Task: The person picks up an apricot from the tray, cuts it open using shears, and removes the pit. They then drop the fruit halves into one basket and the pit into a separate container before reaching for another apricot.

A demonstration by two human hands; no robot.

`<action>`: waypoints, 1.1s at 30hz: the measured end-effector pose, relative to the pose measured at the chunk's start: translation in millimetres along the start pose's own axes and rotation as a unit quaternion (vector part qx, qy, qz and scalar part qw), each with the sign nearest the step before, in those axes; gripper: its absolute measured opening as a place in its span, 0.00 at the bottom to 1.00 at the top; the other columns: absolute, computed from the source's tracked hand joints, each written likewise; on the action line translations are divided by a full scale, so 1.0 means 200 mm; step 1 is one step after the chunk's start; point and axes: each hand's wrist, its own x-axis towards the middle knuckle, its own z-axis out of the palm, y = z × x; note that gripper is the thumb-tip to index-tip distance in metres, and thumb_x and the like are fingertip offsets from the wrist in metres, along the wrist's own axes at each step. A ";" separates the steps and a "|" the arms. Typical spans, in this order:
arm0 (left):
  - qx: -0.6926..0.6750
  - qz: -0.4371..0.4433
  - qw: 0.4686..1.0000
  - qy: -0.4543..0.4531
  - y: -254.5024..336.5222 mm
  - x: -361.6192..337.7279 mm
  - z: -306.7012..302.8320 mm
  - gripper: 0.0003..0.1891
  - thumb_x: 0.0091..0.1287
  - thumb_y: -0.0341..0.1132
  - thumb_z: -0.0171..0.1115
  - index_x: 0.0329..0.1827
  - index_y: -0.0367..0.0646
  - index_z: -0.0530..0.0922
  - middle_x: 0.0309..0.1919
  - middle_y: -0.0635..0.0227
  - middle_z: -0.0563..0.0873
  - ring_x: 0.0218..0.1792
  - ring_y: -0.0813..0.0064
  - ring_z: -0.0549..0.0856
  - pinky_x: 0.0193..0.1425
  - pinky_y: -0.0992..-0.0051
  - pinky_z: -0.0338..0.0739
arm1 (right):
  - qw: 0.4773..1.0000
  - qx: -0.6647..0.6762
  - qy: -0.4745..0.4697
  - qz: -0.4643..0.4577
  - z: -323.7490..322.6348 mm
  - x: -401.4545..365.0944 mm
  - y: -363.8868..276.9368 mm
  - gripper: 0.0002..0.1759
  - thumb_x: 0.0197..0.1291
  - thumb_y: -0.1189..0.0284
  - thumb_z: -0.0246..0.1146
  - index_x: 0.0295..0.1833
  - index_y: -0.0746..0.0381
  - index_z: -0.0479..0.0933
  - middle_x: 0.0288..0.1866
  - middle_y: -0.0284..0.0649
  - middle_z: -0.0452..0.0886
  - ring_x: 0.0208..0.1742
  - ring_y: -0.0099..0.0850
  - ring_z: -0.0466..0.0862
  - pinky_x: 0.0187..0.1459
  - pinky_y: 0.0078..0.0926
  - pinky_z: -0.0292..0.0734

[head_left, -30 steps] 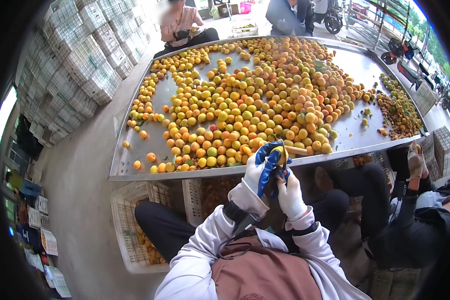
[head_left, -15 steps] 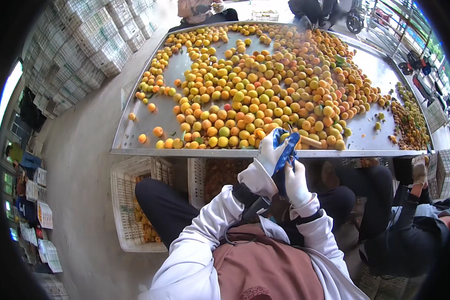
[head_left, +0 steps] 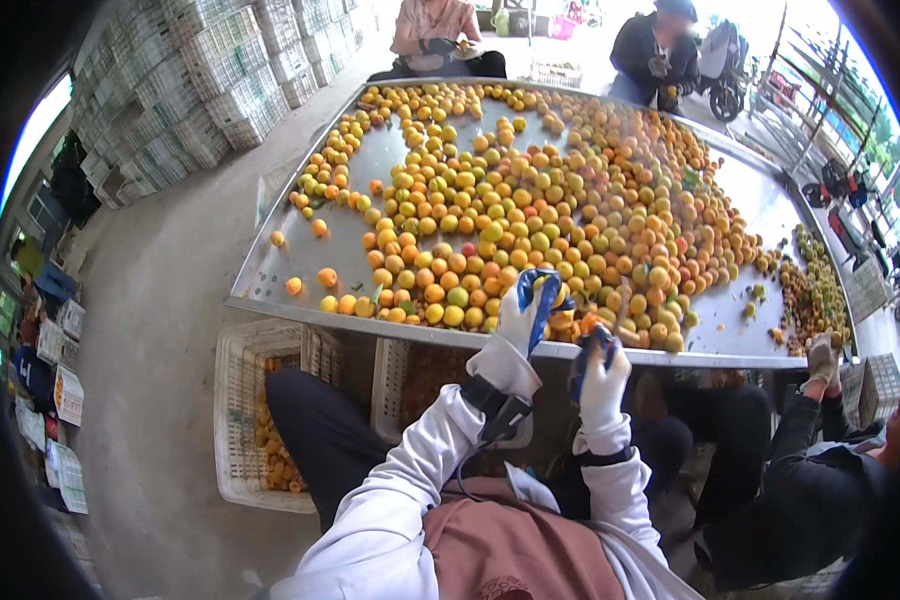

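Note:
A metal table (head_left: pixel 270 285) bears a wide spread of yellow and orange fruit (head_left: pixel 490 230). At its near edge, my left hand (head_left: pixel 526 308), in a white and blue glove, reaches over the fruit; its fingers are curled, and what they hold is hard to make out. My right hand (head_left: pixel 600 375), gloved the same way, is closed just off the edge, with orange fruit flesh (head_left: pixel 592 322) at its fingertips. A tan stick-like handle (head_left: pixel 624 305) stands up from the fruit beside it. The hands are apart.
Below the table's near edge are a white crate (head_left: pixel 232 420) with fruit pieces and another crate (head_left: pixel 390 385). A co-worker (head_left: pixel 820 480) sits at the right; two people are across the table. Stacked crates (head_left: pixel 200 90) rise at the back left.
My hands were together and have separated, the left staying over the fruit and the right moving down. Orange flesh now shows by the right fingers. The view has tilted up.

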 end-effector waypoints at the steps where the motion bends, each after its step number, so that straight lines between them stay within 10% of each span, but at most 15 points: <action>1: 0.143 0.023 0.989 0.004 0.06 -0.02 0.02 0.18 0.74 0.43 0.65 0.57 0.39 0.77 0.34 0.68 0.85 0.34 0.75 0.89 0.39 0.74 0.84 | 0.999 0.035 -0.009 0.011 -0.02 0.02 -0.08 0.11 0.75 0.72 0.55 0.54 0.66 0.78 0.27 0.32 0.77 0.20 0.19 0.75 0.24 0.18 0.70; 4: 0.421 0.065 0.904 -0.034 0.24 -0.12 0.10 0.21 0.68 0.43 0.69 0.58 0.41 0.77 0.27 0.62 0.85 0.29 0.67 0.88 0.34 0.68 0.80 | 0.996 0.007 -0.084 -0.033 -0.08 0.11 -0.16 0.16 0.78 0.64 0.51 0.55 0.64 0.77 0.26 0.32 0.76 0.20 0.19 0.75 0.19 0.18 0.69; 6: 0.509 0.263 0.809 -0.133 0.24 -0.17 0.12 0.25 0.64 0.41 0.71 0.60 0.42 0.75 0.32 0.54 0.87 0.29 0.55 0.88 0.36 0.63 0.81 | 0.982 0.043 -0.170 0.077 -0.12 0.16 -0.17 0.17 0.78 0.62 0.51 0.59 0.64 0.75 0.28 0.33 0.78 0.21 0.20 0.76 0.21 0.17 0.71; 10: 0.477 0.277 0.822 -0.142 0.23 -0.18 0.13 0.26 0.65 0.40 0.69 0.63 0.42 0.74 0.33 0.53 0.87 0.31 0.50 0.87 0.37 0.60 0.82 | 0.940 0.185 -0.172 0.230 -0.09 0.17 -0.22 0.18 0.78 0.61 0.52 0.61 0.63 0.73 0.32 0.34 0.79 0.22 0.22 0.78 0.25 0.15 0.74; 13: 0.405 0.238 0.877 -0.101 0.22 -0.17 0.17 0.21 0.70 0.43 0.64 0.60 0.39 0.76 0.32 0.55 0.88 0.31 0.53 0.88 0.38 0.64 0.83 | 0.940 0.174 -0.227 0.185 -0.11 0.20 -0.20 0.26 0.59 0.67 0.72 0.61 0.62 0.73 0.43 0.38 0.83 0.41 0.30 0.85 0.40 0.25 0.81; 15: 0.312 0.203 0.926 -0.056 0.21 -0.14 0.18 0.19 0.73 0.45 0.61 0.55 0.38 0.79 0.33 0.61 0.88 0.31 0.62 0.89 0.40 0.68 0.83 | 0.943 -0.111 -0.284 -0.136 -0.12 0.24 -0.14 0.41 0.41 0.72 0.80 0.64 0.63 0.72 0.47 0.43 0.81 0.46 0.37 0.84 0.47 0.33 0.81; 19: 0.105 0.105 0.989 0.008 0.03 0.02 0.11 0.18 0.78 0.45 0.54 0.51 0.37 0.77 0.36 0.68 0.85 0.35 0.75 0.84 0.43 0.74 0.81 | 0.944 0.204 -0.166 0.200 -0.04 0.24 -0.17 0.40 0.44 0.75 0.78 0.66 0.65 0.71 0.50 0.45 0.79 0.39 0.37 0.83 0.42 0.34 0.81; 22: -0.074 -0.129 0.982 0.118 0.02 0.10 0.08 0.17 0.78 0.46 0.53 0.49 0.39 0.78 0.27 0.68 0.81 0.27 0.76 0.81 0.36 0.78 0.78 | 0.960 0.216 -0.142 0.106 0.04 0.25 -0.19 0.16 0.73 0.62 0.59 0.53 0.63 0.77 0.33 0.35 0.81 0.22 0.23 0.80 0.19 0.19 0.74; 23: -0.069 -0.150 0.986 0.030 0.03 0.14 0.00 0.19 0.76 0.45 0.54 0.47 0.35 0.80 0.27 0.63 0.82 0.25 0.74 0.82 0.29 0.77 0.79 | 0.965 0.207 -0.117 0.110 0.03 0.25 -0.20 0.15 0.73 0.65 0.60 0.56 0.64 0.77 0.34 0.33 0.82 0.24 0.23 0.79 0.24 0.19 0.75; 25: 0.207 -0.109 0.972 -0.002 -0.02 0.23 -0.05 0.22 0.75 0.51 0.57 0.48 0.37 0.80 0.28 0.62 0.84 0.25 0.70 0.85 0.26 0.74 0.79 | 0.991 0.088 -0.094 0.044 -0.01 0.32 -0.13 0.16 0.71 0.67 0.62 0.58 0.65 0.77 0.35 0.33 0.82 0.26 0.23 0.79 0.28 0.19 0.75; 27: 0.571 -0.016 0.815 -0.098 0.07 0.29 -0.03 0.21 0.71 0.54 0.61 0.51 0.45 0.81 0.34 0.57 0.88 0.31 0.58 0.88 0.38 0.64 0.83 | 0.987 -0.140 -0.066 -0.049 -0.04 0.36 -0.11 0.21 0.66 0.70 0.68 0.62 0.66 0.75 0.36 0.34 0.83 0.34 0.25 0.79 0.39 0.22 0.75; 31: 0.703 0.071 0.645 -0.290 0.06 0.49 -0.07 0.19 0.67 0.54 0.64 0.50 0.52 0.85 0.48 0.57 0.83 0.50 0.53 0.84 0.57 0.56 0.77 | 0.959 -0.278 -0.027 -0.038 -0.04 0.40 -0.13 0.27 0.63 0.66 0.71 0.64 0.65 0.75 0.43 0.46 0.85 0.40 0.36 0.85 0.45 0.32 0.79; 33: 0.679 0.076 0.687 -0.247 0.02 0.66 -0.12 0.19 0.67 0.54 0.65 0.50 0.51 0.85 0.48 0.57 0.84 0.50 0.52 0.84 0.57 0.56 0.77 | 0.960 -0.270 -0.012 -0.068 -0.05 0.43 -0.11 0.27 0.63 0.65 0.71 0.64 0.65 0.75 0.44 0.47 0.85 0.42 0.39 0.85 0.46 0.34 0.79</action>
